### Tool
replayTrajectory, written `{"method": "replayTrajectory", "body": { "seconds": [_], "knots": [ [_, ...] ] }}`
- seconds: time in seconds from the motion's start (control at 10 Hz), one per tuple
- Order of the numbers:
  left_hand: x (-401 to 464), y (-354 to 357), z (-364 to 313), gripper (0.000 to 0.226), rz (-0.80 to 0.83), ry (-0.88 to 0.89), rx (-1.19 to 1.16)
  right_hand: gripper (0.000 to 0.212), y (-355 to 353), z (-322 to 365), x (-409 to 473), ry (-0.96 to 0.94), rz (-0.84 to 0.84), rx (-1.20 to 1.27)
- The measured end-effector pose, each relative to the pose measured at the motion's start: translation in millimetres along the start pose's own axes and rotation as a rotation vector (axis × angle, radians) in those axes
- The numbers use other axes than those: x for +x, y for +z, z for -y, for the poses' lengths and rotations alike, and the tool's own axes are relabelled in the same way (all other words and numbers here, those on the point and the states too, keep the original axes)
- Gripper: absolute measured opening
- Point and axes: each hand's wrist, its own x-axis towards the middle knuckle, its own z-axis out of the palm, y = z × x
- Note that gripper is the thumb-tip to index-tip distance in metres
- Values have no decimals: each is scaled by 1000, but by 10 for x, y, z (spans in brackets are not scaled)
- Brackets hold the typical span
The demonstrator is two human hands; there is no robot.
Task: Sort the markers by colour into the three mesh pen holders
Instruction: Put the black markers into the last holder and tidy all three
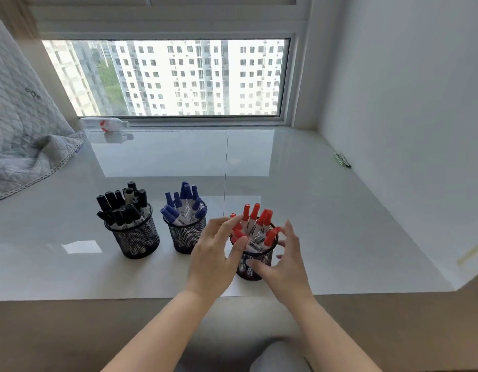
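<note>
Three black mesh pen holders stand in a row on the glossy white sill. The left holder [137, 241] is full of black markers [119, 205]. In the middle holder [184, 238] stand blue markers [185, 201]. The right holder [252, 267] carries red markers [255, 224]. My left hand [215, 260] is on the left side of the right holder, fingers spread near the red caps. My right hand [284, 260] cups its right side, thumb against the mesh. Neither hand grips a marker.
A grey quilted blanket [20, 124] lies at the left. A plastic bottle [105, 124] lies on its side under the window. A pen [342, 159] rests by the right wall. The sill's front edge [98, 299] runs just behind my forearms.
</note>
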Motion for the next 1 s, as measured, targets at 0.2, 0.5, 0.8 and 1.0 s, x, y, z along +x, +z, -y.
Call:
{"method": "replayTrajectory", "body": {
  "seconds": [0.2, 0.5, 0.8, 1.0],
  "knots": [
    [-309, -14, 324, 33, -60, -211, 126, 88, 243, -82, 91, 126, 40, 67],
    [-529, -70, 715, 49, 318, -325, 665, 73, 407, -104, 341, 143, -38, 9],
    [-536, -66, 715, 48, 325, -351, 661, 77, 462, -56, 587, 190, -23, -9],
    [-475, -175, 679, 47, 386, -380, 569, 82, 360, -64, 550, 186, 10, -15]
  ]
}}
